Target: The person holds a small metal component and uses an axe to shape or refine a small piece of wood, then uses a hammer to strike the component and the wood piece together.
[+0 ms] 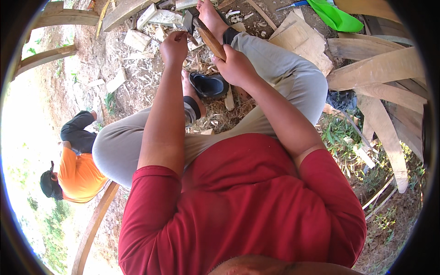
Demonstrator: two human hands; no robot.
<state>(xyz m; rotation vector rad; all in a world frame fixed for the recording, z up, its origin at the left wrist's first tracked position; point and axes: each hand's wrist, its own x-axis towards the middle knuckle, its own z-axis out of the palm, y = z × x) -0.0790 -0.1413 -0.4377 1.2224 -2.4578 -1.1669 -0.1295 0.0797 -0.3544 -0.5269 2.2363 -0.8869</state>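
My right hand (236,66) is closed round the wooden handle of a hammer (211,41), which slants up and left to a dark metal head. My left hand (174,49) is closed beside that head. From its fingertips juts a small brown, stick-like piece (191,39), too small to name. Just below the hands, a dark clog (208,85) lies on the ground by my bare feet.
Wood chips and offcuts (137,40) litter the ground ahead. A flat board (302,41) lies beyond my right leg. Curved timbers (376,68) are stacked at right, near a bright green sheet (334,16). A person in orange (82,176) sits at left by a curved beam (94,233).
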